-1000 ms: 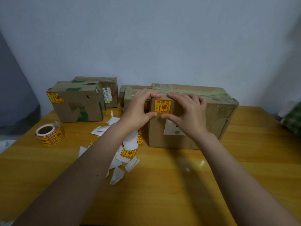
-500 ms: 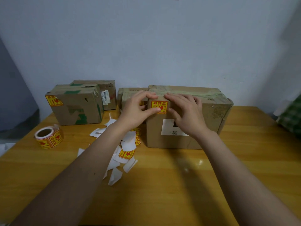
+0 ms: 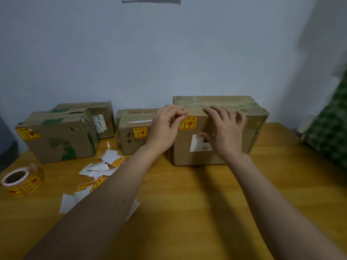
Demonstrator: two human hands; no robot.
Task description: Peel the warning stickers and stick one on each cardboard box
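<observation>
Left hand [image 3: 165, 126] thumb pressing yellow warning sticker [image 3: 188, 123] onto big box [image 3: 225, 156] front (top left corner); right hand [image 3: 223, 130] spread flat beside it.

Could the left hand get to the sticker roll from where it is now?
Probably yes. The left hand rests on the big box, and the sticker roll stands in the open on the table's left edge, nothing between.
</observation>
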